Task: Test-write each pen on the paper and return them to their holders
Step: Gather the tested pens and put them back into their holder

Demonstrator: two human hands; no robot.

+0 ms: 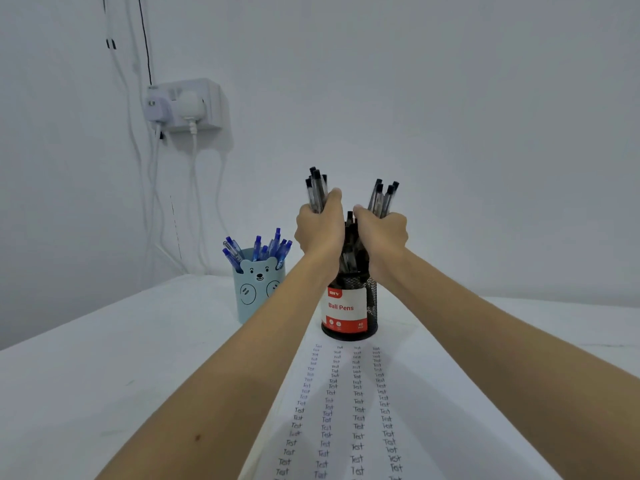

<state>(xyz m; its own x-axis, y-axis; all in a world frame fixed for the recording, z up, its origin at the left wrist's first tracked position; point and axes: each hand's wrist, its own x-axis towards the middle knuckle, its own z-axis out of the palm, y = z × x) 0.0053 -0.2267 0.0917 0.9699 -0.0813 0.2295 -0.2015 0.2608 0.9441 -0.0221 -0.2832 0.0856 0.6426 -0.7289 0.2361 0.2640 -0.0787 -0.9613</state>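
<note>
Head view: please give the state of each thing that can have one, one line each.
Left hand: grips a bundle of black pens.
Right hand: grips another bundle.
Mesh holder: upright, pens inside.
Bear holder: upright, filled with blue pens.
Paper: flat, covered with "Test".

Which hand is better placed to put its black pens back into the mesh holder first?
Hard to call, perhaps the right hand: its bundle sits slightly lower, nearer the mesh holder. The left hand grips its own bundle just as close.
</note>
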